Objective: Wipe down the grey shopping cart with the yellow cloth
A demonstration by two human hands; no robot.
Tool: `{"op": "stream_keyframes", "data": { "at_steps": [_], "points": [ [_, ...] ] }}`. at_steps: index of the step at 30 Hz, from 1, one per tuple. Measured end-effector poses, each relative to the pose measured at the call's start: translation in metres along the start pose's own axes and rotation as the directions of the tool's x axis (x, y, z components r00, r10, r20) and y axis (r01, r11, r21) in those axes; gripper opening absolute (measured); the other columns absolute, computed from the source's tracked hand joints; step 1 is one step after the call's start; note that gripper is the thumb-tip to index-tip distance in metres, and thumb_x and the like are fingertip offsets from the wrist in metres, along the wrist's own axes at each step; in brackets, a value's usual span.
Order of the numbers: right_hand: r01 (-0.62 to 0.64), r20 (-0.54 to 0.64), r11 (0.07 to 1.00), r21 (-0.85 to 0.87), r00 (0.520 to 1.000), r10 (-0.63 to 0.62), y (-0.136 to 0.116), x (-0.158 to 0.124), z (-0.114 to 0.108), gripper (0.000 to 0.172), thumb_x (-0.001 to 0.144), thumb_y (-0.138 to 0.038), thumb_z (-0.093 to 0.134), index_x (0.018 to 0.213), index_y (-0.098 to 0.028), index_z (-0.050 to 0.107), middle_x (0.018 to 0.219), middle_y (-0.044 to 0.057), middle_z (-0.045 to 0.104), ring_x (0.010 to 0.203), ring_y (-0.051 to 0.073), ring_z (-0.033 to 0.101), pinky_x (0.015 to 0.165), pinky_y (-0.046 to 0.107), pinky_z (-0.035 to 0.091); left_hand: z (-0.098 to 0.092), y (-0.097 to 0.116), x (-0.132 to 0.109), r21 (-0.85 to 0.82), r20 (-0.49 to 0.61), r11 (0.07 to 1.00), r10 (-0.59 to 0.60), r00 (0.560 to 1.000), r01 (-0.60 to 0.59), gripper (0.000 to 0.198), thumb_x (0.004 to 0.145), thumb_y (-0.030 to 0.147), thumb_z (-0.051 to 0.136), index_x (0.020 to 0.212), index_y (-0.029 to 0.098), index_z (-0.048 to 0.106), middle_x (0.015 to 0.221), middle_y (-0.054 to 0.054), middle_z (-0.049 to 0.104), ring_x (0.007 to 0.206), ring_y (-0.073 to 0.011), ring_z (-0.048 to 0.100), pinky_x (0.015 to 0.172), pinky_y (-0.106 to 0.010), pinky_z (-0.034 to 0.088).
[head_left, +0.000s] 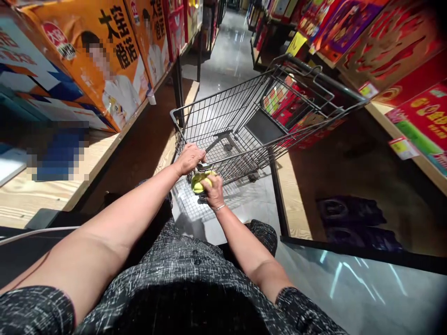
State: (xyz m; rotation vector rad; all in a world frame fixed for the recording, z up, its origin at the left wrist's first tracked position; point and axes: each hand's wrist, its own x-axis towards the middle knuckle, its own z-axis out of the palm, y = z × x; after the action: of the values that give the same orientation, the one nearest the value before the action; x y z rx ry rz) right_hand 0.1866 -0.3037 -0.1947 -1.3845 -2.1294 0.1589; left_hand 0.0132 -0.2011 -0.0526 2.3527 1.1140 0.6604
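A black wire shopping cart (223,95) stands in the aisle in front of me, its basket seen from one end. My left hand (190,159) is closed over the near corner of its rim. Just below and to the right, my right hand (214,190) has its fingers bent round a bunched yellow cloth (199,182), held against or close beside the outside of the cart's near end; contact cannot be made out. Through the wires I see the basket's bare mesh floor. A dark flat panel (265,126) is at the cart's far end.
Wooden shelves flank the aisle closely. Orange gift boxes (101,60) stand on the left shelf (87,172); red boxes (424,116) fill the right one. Dark purple packages (352,211) lie low on the right. The shiny floor (230,42) runs on beyond the cart.
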Motion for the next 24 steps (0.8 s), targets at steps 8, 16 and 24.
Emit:
{"op": "stream_keyframes", "data": {
  "at_steps": [8,16,24],
  "points": [
    [-0.016,0.123,0.989,-0.15,0.992,0.034,0.042,-0.01,-0.026,0.035,0.086,-0.01,0.057,0.105,-0.035,0.074,0.126,0.003,0.064,0.111,0.027,0.045,0.086,0.039,0.04,0.003,-0.013,0.005,0.138,-0.029,0.985,0.11,0.994,-0.105,0.049,0.092,0.049,0.042,0.056,0.02,0.056,0.069,-0.003,0.065,0.083,-0.0204,0.058,0.115,-0.052,0.025],
    [-0.198,-0.406,0.967,-0.161,0.906,0.118,0.047,0.049,-0.104,0.035,0.093,-0.018,0.05,0.116,-0.033,0.071,0.13,0.01,0.052,0.131,0.031,0.035,0.107,0.054,0.037,0.008,0.005,0.001,0.178,-0.148,0.984,0.043,0.988,-0.016,0.039,0.081,0.017,0.045,0.111,0.023,0.069,0.114,-0.004,0.07,0.125,-0.0258,0.052,0.12,-0.052,0.025],
    [-0.201,0.197,0.952,-0.229,0.949,0.248,0.041,-0.002,-0.005,0.042,0.087,-0.007,0.049,0.113,-0.031,0.072,0.131,0.008,0.059,0.118,0.029,0.041,0.093,0.043,0.037,0.027,0.045,-0.012,0.318,-0.1,0.945,-0.043,0.994,0.073,0.032,0.09,0.034,0.055,0.115,0.018,0.067,0.106,-0.007,0.074,0.1,-0.0279,0.062,0.112,-0.05,0.034]
  ]
}}
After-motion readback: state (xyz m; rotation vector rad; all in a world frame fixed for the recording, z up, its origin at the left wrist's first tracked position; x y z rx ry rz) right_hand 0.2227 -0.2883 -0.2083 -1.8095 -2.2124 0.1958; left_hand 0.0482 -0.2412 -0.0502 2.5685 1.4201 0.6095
